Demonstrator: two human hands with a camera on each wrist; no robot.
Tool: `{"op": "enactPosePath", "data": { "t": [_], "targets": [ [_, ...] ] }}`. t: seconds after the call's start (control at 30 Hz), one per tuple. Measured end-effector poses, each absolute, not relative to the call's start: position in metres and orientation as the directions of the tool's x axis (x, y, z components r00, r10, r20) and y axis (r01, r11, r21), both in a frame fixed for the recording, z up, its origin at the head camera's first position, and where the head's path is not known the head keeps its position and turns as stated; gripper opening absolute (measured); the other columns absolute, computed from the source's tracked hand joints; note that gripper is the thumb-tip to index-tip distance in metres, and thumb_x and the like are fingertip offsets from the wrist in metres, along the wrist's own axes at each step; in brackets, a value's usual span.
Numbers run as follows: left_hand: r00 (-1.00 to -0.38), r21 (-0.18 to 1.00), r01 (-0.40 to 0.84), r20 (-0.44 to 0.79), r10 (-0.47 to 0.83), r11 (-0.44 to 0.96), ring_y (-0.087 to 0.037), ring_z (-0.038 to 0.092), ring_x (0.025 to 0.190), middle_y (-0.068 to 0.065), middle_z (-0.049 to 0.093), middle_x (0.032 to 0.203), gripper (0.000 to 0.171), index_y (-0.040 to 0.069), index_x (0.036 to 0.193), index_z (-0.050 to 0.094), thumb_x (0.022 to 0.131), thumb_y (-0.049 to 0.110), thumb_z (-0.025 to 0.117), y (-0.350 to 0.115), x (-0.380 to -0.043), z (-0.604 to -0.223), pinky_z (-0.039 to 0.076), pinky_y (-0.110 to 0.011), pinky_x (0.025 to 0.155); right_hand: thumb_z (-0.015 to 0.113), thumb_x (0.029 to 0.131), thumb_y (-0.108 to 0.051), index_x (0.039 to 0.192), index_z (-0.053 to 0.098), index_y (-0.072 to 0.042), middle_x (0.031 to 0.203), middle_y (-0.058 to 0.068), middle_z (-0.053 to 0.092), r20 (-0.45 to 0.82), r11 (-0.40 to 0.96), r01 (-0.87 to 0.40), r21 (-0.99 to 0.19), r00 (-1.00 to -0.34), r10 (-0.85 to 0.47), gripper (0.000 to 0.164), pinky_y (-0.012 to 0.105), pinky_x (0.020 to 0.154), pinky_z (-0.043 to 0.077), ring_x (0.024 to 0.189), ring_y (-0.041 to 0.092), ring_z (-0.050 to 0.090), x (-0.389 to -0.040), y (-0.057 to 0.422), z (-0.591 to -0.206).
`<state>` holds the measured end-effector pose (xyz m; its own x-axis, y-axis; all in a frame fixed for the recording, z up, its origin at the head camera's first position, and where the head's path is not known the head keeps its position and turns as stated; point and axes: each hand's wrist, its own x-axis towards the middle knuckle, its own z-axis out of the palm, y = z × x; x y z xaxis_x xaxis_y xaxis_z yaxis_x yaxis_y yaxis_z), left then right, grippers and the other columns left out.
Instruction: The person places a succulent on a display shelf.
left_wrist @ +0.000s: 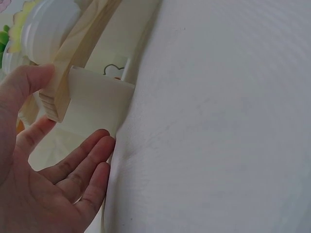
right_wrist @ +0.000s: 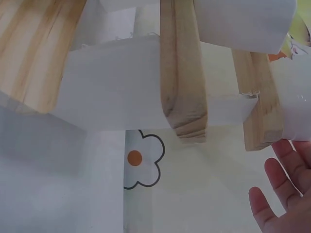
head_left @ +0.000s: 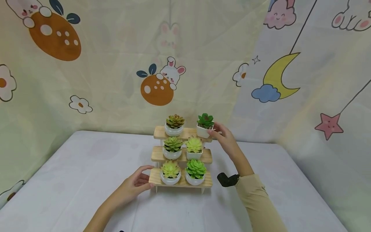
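A three-tier wooden plant stand [head_left: 182,182] with white supports stands on the table, small potted succulents on each tier. My left hand [head_left: 134,185] pinches the left end of its lowest board [left_wrist: 59,97] between thumb and index finger, the other fingers loosely bent below. At the top tier's right end, my right hand [head_left: 227,140] holds a dark green succulent [head_left: 205,121] in a white square pot [head_left: 203,131], thumb in front. The pot is at the top board; whether it fully rests there I cannot tell. In the right wrist view, fingers [right_wrist: 282,177] touch the pot's lower side.
Beside the held pot sits a brownish succulent [head_left: 175,121] in a round pot. Two succulents [head_left: 173,145] fill the middle tier, two more [head_left: 195,169] the lowest. A white cloth [head_left: 95,167] covers the table; a printed curtain [head_left: 116,80] hangs behind.
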<state>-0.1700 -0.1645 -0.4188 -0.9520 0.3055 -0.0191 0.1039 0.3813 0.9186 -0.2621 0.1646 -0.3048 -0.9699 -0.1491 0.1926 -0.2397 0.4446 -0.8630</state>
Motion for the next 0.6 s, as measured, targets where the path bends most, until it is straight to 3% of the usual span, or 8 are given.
{"op": "enactPosePath", "data": {
  "t": [0.27, 0.6],
  "targets": [
    [-0.944, 0.922, 0.116, -0.013, 0.33, 0.369, -0.018, 0.059, 0.097, -0.012, 0.06, 0.108, 0.058, 0.02, 0.136, 0.039, 0.086, 0.029, 0.067, -0.163, -0.172, -0.419, 0.048, -0.028, 0.084, 0.052, 0.093, -0.038, 0.143, 0.033, -0.011, 0.126, 0.015, 0.047, 0.149, 0.45, -0.229, -0.863, -0.967, -0.207, 0.06, 0.052, 0.097, 0.035, 0.117, 0.028, 0.042, -0.267, 0.165, -0.304],
    [-0.942, 0.921, 0.118, -0.015, 0.336, 0.371, -0.017, 0.059, 0.098, -0.012, 0.061, 0.108, 0.059, 0.018, 0.136, 0.038, 0.086, 0.028, 0.067, -0.165, -0.172, -0.415, 0.048, -0.028, 0.085, 0.05, 0.095, -0.034, 0.144, 0.034, -0.012, 0.132, 0.015, 0.046, 0.16, 0.434, -0.257, -0.863, -0.955, -0.249, 0.056, 0.053, 0.105, 0.027, 0.125, 0.029, 0.039, -0.273, 0.156, -0.303]
  ]
}}
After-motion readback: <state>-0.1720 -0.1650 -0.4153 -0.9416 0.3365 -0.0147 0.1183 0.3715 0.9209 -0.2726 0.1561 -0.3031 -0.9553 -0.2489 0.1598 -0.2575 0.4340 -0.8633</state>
